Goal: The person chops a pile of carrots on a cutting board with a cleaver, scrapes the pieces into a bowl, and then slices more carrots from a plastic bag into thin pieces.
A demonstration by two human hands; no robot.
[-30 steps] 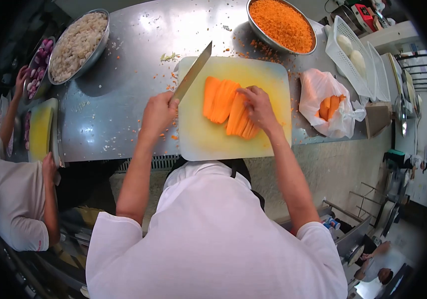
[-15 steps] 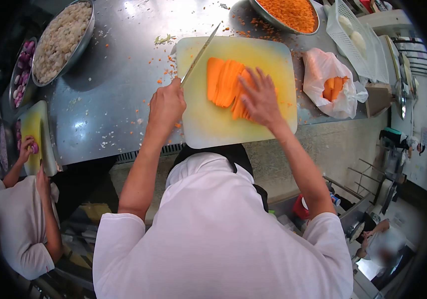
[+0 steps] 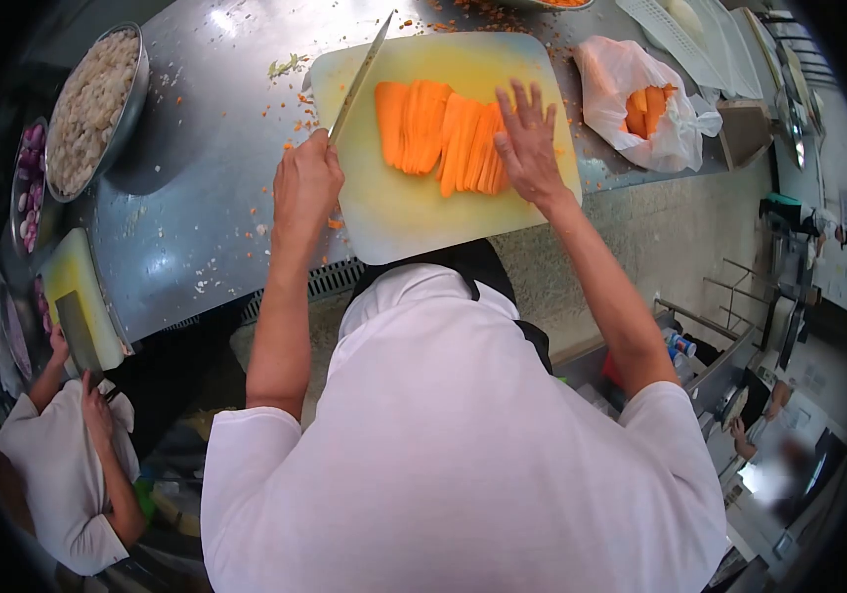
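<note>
My left hand (image 3: pixel 307 188) is closed around the handle of a knife (image 3: pixel 361 81), whose blade points up and away over the left edge of the cutting board (image 3: pixel 414 225). Thin orange carrot slices (image 3: pixel 443 136) lie fanned in two overlapping rows on this yellow-stained white board. At the right end of the slices rests my right hand (image 3: pixel 532 148), open with its fingers spread. Its thumb side meets the outermost slices, and the fingertips point away from me.
A bowl of pale chopped pieces (image 3: pixel 97 114) stands at the left on the steel table (image 3: pixel 211 188). Beyond the board's right side sits a plastic bag (image 3: pixel 606 84) with carrot pieces inside. A co-worker (image 3: pixel 78 465) holds a broad blade over another board (image 3: pixel 87 287).
My right hand has slid right across the slices, and the right-hand row now lies straighter and more spread out. The knife stays in my left hand. The whole view has shifted slightly.
</note>
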